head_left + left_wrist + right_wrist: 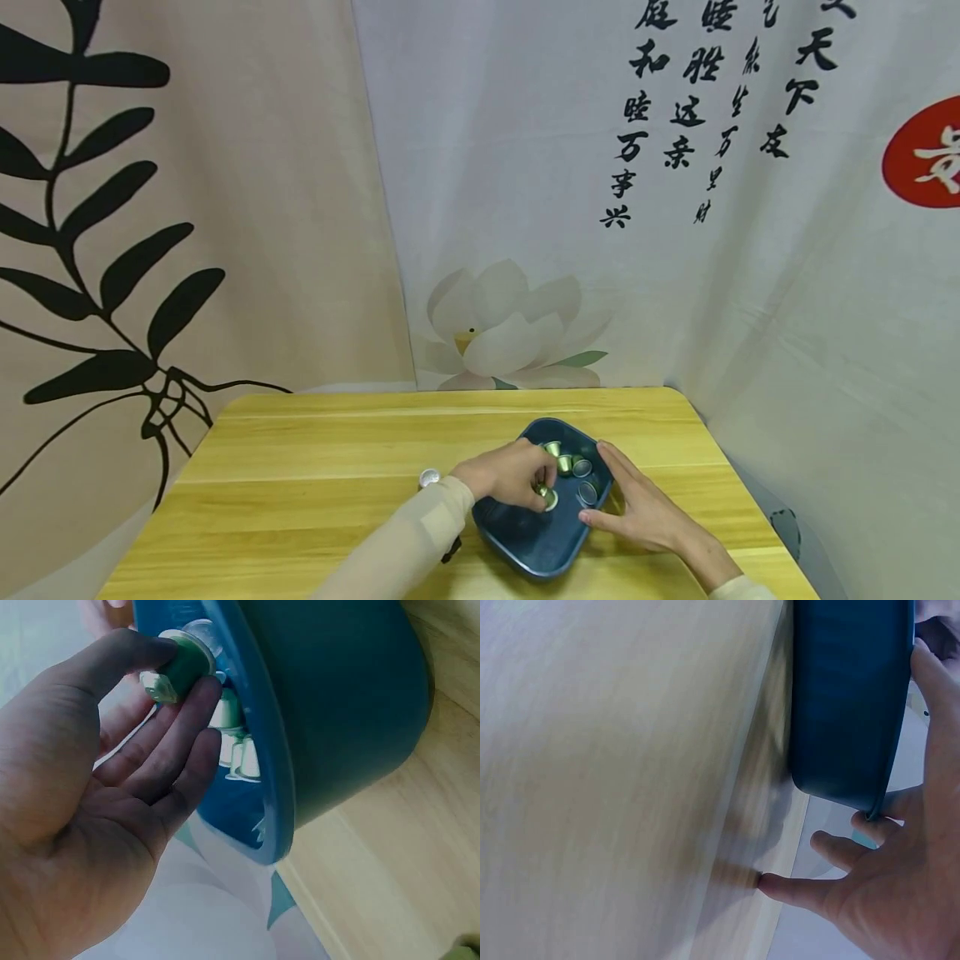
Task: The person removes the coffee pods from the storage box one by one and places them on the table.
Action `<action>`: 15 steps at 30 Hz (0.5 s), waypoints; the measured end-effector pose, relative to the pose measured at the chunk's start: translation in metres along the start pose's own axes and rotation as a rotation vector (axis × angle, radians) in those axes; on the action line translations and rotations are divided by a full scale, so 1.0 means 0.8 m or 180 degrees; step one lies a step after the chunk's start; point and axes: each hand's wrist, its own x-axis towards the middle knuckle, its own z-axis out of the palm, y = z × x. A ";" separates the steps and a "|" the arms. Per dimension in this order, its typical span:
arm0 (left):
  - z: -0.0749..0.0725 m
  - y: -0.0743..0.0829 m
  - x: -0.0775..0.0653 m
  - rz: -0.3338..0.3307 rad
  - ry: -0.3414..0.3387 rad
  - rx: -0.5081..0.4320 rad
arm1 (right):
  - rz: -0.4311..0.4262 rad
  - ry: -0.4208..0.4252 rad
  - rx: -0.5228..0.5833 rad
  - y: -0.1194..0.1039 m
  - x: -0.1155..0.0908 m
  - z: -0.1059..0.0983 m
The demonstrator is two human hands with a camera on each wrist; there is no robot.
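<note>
A deep blue basin (517, 550) with rounded corners sits on the wooden table. Inside it lie several small coffee capsules (565, 465), green with pale rims, toward its far and right sides. Over the basin my left hand (510, 475) pinches one green capsule (187, 669) between thumb and fingers; its crinkled end faces the thumb side in the left wrist view. My right hand (645, 508) is spread along the basin's right side, thumb at the near part of the rim and fingertips at the far corner. In the right wrist view the little finger (795, 891) stretches down toward the table.
Left of the basin, a capsule with a silvery top (429, 477) stands on the table (315, 467), partly behind the left forearm. A printed cloth (510, 208) with a lotus and dark characters hangs behind the table's back edge.
</note>
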 end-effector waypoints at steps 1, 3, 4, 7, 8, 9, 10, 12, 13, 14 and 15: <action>-0.001 -0.001 -0.002 0.0029 0.0007 -0.0054 | -0.0006 -0.0001 0.0000 0.000 0.000 0.000; -0.004 -0.003 -0.006 0.0084 0.0021 -0.0148 | -0.0019 0.0000 0.0000 -0.001 0.000 0.000; -0.005 -0.004 -0.007 0.0105 0.0027 -0.0179 | -0.0028 0.0003 0.0003 -0.001 0.000 0.000; -0.009 -0.007 -0.013 0.0162 0.0040 -0.0164 | -0.0050 0.0018 0.0001 -0.001 -0.001 0.000; -0.010 -0.007 -0.015 0.0179 0.0044 -0.0133 | -0.0054 0.0024 -0.0001 -0.001 -0.001 0.000; -0.011 -0.008 -0.017 0.0202 0.0050 -0.0096 | -0.0057 0.0029 0.0000 -0.001 -0.001 0.000; -0.013 -0.009 -0.019 0.0223 0.0052 -0.0066 | -0.0057 0.0033 0.0000 -0.001 -0.001 0.001; -0.015 -0.009 -0.024 0.0270 0.0059 -0.0043 | -0.0056 0.0042 -0.0007 -0.001 -0.001 0.001; -0.016 -0.009 -0.026 0.0293 0.0063 -0.0053 | -0.0055 0.0044 -0.0011 -0.001 -0.001 0.002; -0.017 -0.010 -0.028 0.0313 0.0071 -0.0063 | -0.0054 0.0048 -0.0017 0.000 -0.001 0.002; -0.018 -0.010 -0.030 0.0325 0.0075 -0.0097 | -0.0052 0.0052 -0.0022 0.000 -0.001 0.003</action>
